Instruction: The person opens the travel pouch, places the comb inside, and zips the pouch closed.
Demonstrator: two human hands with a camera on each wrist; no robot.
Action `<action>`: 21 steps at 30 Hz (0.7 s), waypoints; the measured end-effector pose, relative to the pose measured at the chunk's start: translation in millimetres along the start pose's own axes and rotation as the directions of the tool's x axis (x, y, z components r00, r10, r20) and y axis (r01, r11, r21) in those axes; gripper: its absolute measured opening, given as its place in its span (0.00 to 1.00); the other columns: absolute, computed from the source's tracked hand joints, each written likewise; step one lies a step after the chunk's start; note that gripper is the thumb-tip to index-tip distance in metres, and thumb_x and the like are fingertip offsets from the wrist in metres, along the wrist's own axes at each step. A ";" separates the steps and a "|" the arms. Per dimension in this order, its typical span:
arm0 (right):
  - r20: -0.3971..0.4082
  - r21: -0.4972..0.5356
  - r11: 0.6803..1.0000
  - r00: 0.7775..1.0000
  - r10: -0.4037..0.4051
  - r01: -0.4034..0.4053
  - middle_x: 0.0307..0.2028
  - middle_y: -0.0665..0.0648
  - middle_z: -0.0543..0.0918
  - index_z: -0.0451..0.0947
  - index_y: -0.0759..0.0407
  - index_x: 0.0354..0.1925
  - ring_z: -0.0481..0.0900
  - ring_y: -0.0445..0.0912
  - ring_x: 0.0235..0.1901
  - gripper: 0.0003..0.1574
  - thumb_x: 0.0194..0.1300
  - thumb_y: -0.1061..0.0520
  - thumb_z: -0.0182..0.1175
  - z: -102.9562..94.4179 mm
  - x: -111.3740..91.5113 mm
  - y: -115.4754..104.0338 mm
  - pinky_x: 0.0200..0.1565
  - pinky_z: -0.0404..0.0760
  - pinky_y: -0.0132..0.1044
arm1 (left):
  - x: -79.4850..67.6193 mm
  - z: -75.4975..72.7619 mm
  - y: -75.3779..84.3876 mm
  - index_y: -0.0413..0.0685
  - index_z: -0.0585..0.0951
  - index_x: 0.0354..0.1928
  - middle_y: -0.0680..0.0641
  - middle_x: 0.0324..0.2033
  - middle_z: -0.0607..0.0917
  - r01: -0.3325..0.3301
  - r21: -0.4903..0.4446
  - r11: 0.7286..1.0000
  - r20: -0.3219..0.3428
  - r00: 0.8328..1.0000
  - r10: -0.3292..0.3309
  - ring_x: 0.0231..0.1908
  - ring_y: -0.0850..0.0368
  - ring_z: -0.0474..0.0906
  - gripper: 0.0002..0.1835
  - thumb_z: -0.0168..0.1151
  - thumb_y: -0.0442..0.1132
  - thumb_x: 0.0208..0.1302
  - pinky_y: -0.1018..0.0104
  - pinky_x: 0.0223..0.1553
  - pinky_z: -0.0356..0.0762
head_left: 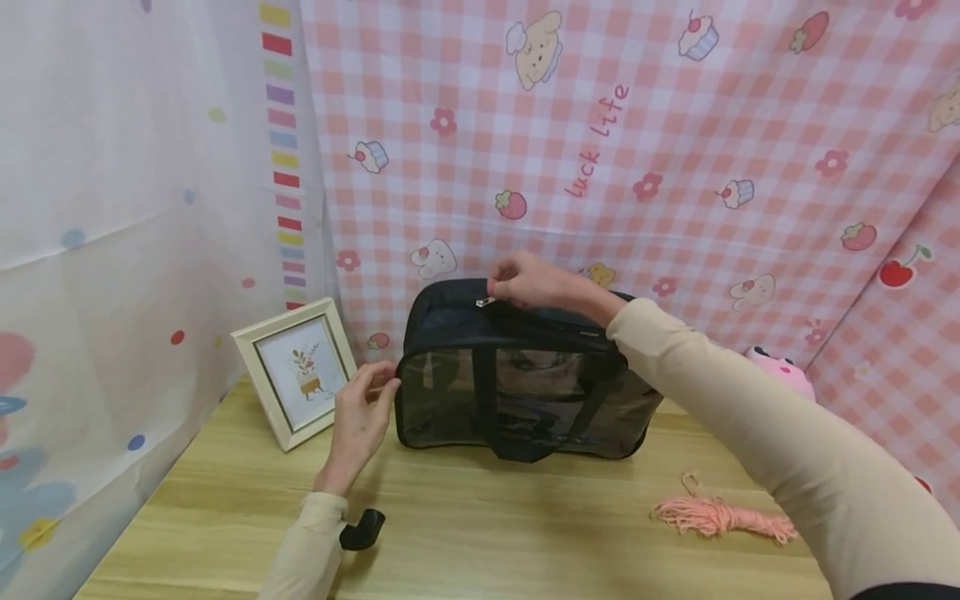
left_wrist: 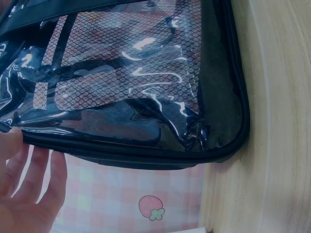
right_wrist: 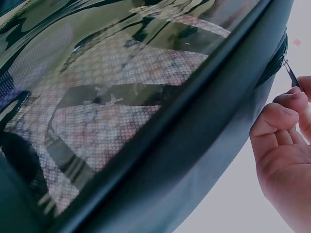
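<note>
A black bag (head_left: 442,408) with see-through front panel stands upright on the wooden table, its handle strap (head_left: 486,392) hanging down the front. My right hand (head_left: 534,282) is above the bag's top and pinches the metal zipper pull (right_wrist: 292,75) between thumb and curled fingers. At the bag's left side, my left hand (head_left: 362,417) holds the edge, with the thumb on the dark piping (left_wrist: 97,145) and the fingers at the side behind it. Mesh (left_wrist: 121,63) shows through the clear panel in the left wrist view.
A cream picture frame (head_left: 247,358) stands left of the bag. A small black curved object (head_left: 363,530) lies beside my left sleeve. On the right are a bundle of pink cord (head_left: 720,517) and a pink round item (head_left: 780,371) partly behind my right arm. Patterned cloth (head_left: 480,167) hangs behind.
</note>
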State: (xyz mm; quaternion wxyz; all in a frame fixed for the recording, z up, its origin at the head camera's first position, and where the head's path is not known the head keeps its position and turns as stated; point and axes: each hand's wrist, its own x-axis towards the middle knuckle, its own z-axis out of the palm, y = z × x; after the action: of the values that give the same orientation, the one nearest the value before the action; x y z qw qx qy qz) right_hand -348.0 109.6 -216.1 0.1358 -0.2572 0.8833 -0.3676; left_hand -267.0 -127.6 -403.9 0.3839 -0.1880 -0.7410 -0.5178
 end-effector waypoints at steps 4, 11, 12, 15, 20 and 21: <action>-0.011 -0.017 1.000 1.000 -0.004 0.004 0.24 0.56 0.70 0.75 0.67 0.36 0.63 0.44 0.18 0.11 0.71 0.60 0.50 -3.6 -4.9 6.1 0.23 0.64 0.34 | -0.4 -3.0 14.6 0.30 0.80 0.40 0.36 0.34 0.82 0.010 0.012 1.000 0.003 1.000 -0.010 0.33 0.43 0.81 0.09 0.62 0.19 0.56 0.62 0.32 0.81; -0.027 -0.007 1.000 1.000 0.009 -0.009 0.25 0.57 0.71 0.76 0.67 0.38 0.64 0.45 0.19 0.12 0.72 0.59 0.49 -9.3 -12.0 17.7 0.24 0.65 0.35 | -0.7 -2.3 16.0 0.29 0.80 0.40 0.37 0.33 0.82 0.007 0.004 1.000 0.009 1.000 -0.008 0.32 0.43 0.81 0.09 0.61 0.19 0.57 0.69 0.32 0.79; -0.025 0.001 1.000 1.000 0.009 -0.009 0.25 0.57 0.70 0.75 0.67 0.38 0.64 0.45 0.19 0.12 0.72 0.59 0.49 -10.5 -13.2 19.0 0.24 0.65 0.35 | 0.0 -2.3 16.7 0.29 0.80 0.40 0.37 0.33 0.82 0.007 0.005 1.000 0.010 1.000 -0.007 0.32 0.42 0.81 0.08 0.61 0.19 0.57 0.69 0.32 0.79; -0.025 0.027 1.000 1.000 0.014 -0.013 0.25 0.56 0.68 0.74 0.67 0.39 0.62 0.45 0.20 0.13 0.73 0.58 0.48 -14.0 -16.7 22.9 0.24 0.64 0.35 | 1.8 -2.0 15.7 0.29 0.79 0.40 0.36 0.34 0.82 0.001 0.003 1.000 0.016 1.000 -0.001 0.33 0.43 0.81 0.08 0.61 0.20 0.57 0.68 0.32 0.79; -0.045 0.047 0.999 0.999 0.014 -0.012 0.23 0.56 0.68 0.75 0.68 0.39 0.62 0.44 0.19 0.13 0.72 0.58 0.48 -18.8 -22.5 29.5 0.23 0.64 0.35 | 2.5 -3.4 14.5 0.29 0.79 0.41 0.36 0.35 0.82 0.003 0.007 1.000 0.024 1.000 -0.003 0.35 0.42 0.81 0.09 0.61 0.20 0.58 0.61 0.33 0.81; -0.049 0.047 0.999 0.999 0.012 -0.010 0.23 0.55 0.68 0.75 0.68 0.39 0.62 0.44 0.19 0.13 0.72 0.58 0.48 -19.4 -23.4 31.3 0.23 0.64 0.35 | 2.5 -3.7 14.4 0.29 0.79 0.41 0.35 0.35 0.82 0.007 0.008 1.000 0.024 1.000 -0.007 0.35 0.42 0.81 0.09 0.61 0.19 0.58 0.60 0.33 0.81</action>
State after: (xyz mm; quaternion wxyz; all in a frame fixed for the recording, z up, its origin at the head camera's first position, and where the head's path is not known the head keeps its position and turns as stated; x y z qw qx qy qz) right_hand -347.9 152.6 -224.0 0.1217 -0.2400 0.8790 -0.3936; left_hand -257.5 -125.6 -392.4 0.3739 -0.1902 -0.7483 -0.5139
